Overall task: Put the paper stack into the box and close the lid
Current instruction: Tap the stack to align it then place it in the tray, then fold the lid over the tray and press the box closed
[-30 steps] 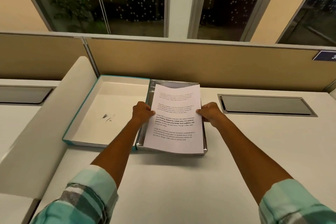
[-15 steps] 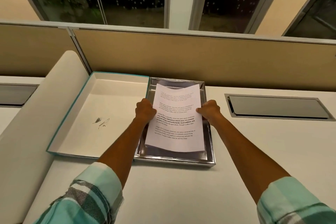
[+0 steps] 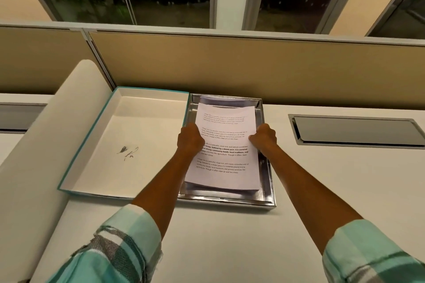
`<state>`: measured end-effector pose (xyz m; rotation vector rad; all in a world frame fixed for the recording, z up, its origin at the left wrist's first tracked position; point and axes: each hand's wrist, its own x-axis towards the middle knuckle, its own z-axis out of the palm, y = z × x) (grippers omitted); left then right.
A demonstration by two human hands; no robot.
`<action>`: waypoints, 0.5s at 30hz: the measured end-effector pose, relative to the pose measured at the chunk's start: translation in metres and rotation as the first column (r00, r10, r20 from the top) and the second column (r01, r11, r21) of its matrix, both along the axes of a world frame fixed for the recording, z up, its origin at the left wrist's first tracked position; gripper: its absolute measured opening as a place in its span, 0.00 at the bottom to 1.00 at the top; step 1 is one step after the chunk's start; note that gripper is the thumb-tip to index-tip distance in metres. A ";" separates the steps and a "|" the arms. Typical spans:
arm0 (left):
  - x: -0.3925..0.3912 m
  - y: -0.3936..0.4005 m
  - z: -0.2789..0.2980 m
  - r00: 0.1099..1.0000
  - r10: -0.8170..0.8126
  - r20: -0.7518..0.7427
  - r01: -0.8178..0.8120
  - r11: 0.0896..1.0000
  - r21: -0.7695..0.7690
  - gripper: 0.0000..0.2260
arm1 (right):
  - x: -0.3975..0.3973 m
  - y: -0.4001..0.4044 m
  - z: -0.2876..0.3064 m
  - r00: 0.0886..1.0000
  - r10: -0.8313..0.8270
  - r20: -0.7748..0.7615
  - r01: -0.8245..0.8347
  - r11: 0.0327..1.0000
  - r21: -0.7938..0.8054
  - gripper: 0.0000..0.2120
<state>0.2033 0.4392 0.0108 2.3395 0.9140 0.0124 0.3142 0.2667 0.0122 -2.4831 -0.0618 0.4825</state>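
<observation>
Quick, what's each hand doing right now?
Left hand: closed on the paper stack, left edge.
Right hand: closed on the stack's right edge.

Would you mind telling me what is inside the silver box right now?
The silver box holds the paper stack, gripped by the left hand and right hand. Its floor beneath is mostly covered.

Paper stack [image 3: 224,147] in box [image 3: 268,181], lid [image 3: 128,145] touching box's left side, partition [image 3: 230,64] behind both, desk hatch [image 3: 356,130] to the right
</observation>
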 end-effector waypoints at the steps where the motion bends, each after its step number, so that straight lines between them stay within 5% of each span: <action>1: 0.000 -0.002 0.001 1.000 -0.020 0.000 0.020 1.000 -0.013 0.18 | -0.001 0.000 0.002 1.000 0.012 -0.014 -0.012 1.000 -0.007 0.14; 9: -0.019 -0.009 0.010 0.989 -0.081 0.125 0.098 0.986 -0.134 0.23 | -0.016 -0.019 0.012 0.998 0.043 0.044 -0.049 0.990 0.129 0.19; 15: -0.059 -0.002 0.016 0.918 0.194 0.345 -0.157 0.979 -0.131 0.14 | -0.039 -0.054 0.019 0.984 -0.133 0.117 0.084 0.932 0.352 0.17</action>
